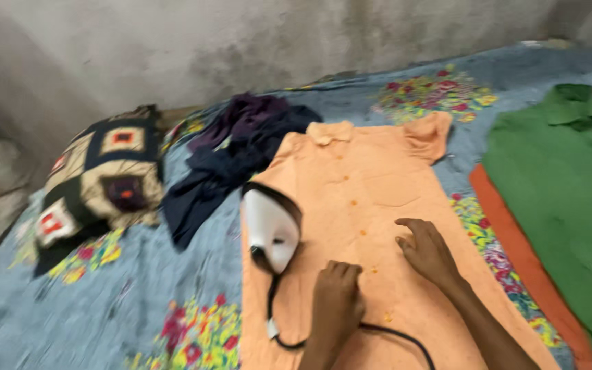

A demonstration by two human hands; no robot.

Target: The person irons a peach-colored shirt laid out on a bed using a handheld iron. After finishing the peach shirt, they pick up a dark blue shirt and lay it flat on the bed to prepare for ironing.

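Orange shirt [364,226] lies spread flat, front up, on the bed [104,301], which is covered by a blue floral sheet; the shirt's long axis runs from its collar at the far end toward the person at the near edge of the view. To the right, well apart from the hands, a green garment [563,199] lies flat over an orange-red cloth [515,253]. To the left, a heap of dark clothes [234,157] touches the shirt's far left shoulder, and a patchwork pillow [101,181] sits farther left. A white iron [270,229] stands tilted on the shirt's left edge, its black cord [351,332] trailing toward the person. Both hands rest on the shirt along the button line. The left hand [336,301] is loosely curled, knuckles down, holding nothing, and is the nearer one to the iron, which lies just to its left and beyond it. The right hand [427,250] presses with spread fingers [405,241], empty.
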